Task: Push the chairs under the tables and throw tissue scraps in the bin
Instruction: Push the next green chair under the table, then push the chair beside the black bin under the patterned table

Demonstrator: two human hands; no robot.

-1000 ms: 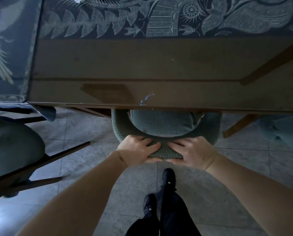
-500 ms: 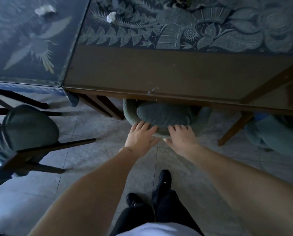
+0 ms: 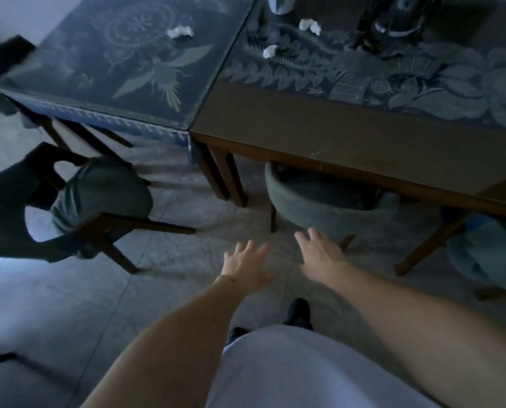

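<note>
Under the right counter [image 3: 349, 136] the green chair [image 3: 319, 207] is tucked; both the left hand [image 3: 246, 265] and right hand [image 3: 319, 254] are spread, empty. Tissue scraps [image 3: 180, 32] could be forgotten, and the left chair [image 3: 98, 198] left out.

Grey tiled floor [image 3: 69, 304]; dark bottle [image 3: 393, 22] at far edge.

chair [image 3: 319, 213]: ribbed cloth | table [image 3: 349, 136]: glossy wood (glass-topped?) | tissue scraps [image 3: 181, 32]: crumpled paper

Dim room with grey tiled floor [image 3: 69, 304] and a pale wall [image 3: 16, 13].
</note>
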